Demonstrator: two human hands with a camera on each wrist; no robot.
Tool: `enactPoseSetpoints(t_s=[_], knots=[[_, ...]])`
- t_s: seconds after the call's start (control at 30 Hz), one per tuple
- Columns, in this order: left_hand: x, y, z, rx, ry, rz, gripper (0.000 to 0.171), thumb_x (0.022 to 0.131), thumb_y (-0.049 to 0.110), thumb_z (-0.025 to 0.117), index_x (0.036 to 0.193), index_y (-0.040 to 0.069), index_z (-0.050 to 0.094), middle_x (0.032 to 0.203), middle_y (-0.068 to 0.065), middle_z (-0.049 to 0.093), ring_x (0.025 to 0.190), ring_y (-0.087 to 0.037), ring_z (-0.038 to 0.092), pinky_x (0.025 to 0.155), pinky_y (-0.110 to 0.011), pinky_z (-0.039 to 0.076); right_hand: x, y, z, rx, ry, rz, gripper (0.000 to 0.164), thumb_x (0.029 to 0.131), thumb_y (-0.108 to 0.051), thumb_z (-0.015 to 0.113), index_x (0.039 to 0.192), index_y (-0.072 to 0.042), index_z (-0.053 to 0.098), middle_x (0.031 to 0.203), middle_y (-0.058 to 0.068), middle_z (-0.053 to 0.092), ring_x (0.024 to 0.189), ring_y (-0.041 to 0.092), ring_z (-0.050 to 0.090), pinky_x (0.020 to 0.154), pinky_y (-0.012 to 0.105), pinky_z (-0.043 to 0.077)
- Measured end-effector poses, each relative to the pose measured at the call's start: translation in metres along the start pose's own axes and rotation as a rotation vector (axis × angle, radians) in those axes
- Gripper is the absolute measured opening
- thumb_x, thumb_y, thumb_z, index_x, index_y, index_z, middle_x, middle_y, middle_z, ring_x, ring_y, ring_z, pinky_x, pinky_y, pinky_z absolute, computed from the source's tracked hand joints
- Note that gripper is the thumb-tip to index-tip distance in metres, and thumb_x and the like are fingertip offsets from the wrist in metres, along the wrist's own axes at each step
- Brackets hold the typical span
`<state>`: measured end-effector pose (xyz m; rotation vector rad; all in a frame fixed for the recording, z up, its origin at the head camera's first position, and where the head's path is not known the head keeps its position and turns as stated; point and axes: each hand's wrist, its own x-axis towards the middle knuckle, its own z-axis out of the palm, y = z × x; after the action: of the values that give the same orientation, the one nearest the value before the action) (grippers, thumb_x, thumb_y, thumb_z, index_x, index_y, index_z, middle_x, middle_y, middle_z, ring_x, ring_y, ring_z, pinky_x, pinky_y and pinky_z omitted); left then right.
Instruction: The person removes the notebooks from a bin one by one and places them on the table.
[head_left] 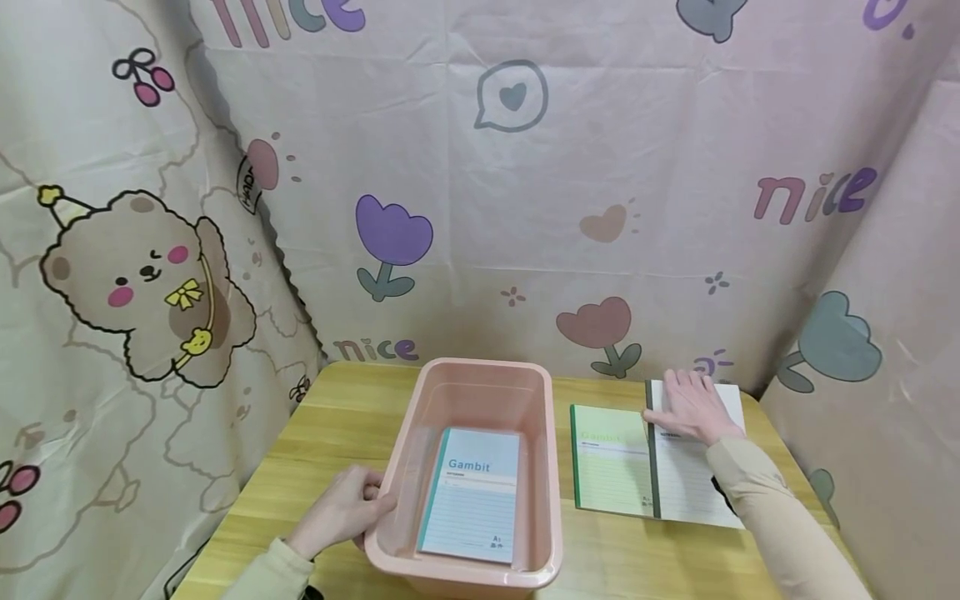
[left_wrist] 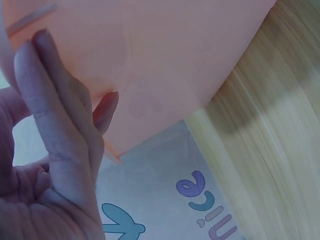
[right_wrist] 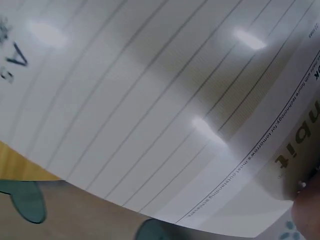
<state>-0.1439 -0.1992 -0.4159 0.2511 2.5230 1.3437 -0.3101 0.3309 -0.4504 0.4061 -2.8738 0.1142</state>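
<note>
My left hand holds the left rim of a pink plastic bin, its thumb over the rim and fingers along the outer wall. In the left wrist view, those fingers lie against the pink wall. Inside the bin lies a blue-spined Gambit notebook, flat on the bottom. My right hand rests over the top of a grey-spined notebook, thumb at its spine and fingers reaching the top edge. That notebook overlaps a green-spined notebook. The ruled cover fills the right wrist view.
The wooden table carries the bin in the middle and the notebooks to its right. A printed curtain hangs close behind the table and along both sides.
</note>
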Motion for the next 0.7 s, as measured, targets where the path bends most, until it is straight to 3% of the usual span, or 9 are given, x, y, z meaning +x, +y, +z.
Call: enactPoseSetpoints(t_s=[0.43, 0.7], knots=[[0.0, -0.001, 0.0, -0.017, -0.01, -0.005, 0.03, 0.088, 0.01, 0.058, 0.104, -0.014, 0.066, 0.07, -0.009, 0.071, 0.052, -0.015, 0.068, 0.043, -0.037, 0.06, -0.022, 0.033, 0.038, -0.031, 0.027, 0.013, 0.059, 0.075, -0.051, 0.074, 0.091, -0.001, 0.047, 0.085, 0.014, 0.05, 0.083, 0.034, 0.047, 0.073, 0.047, 0.039], [0.001, 0.0, 0.0, -0.011, 0.004, -0.002, 0.03, 0.088, 0.01, 0.059, 0.103, -0.015, 0.066, 0.069, -0.008, 0.07, 0.051, -0.014, 0.066, 0.043, -0.036, 0.06, -0.019, 0.031, 0.041, -0.047, 0.023, 0.011, 0.074, 0.083, -0.048, 0.072, 0.125, 0.009, 0.05, 0.112, 0.03, 0.051, 0.102, 0.044, 0.049, 0.087, 0.058, 0.047]])
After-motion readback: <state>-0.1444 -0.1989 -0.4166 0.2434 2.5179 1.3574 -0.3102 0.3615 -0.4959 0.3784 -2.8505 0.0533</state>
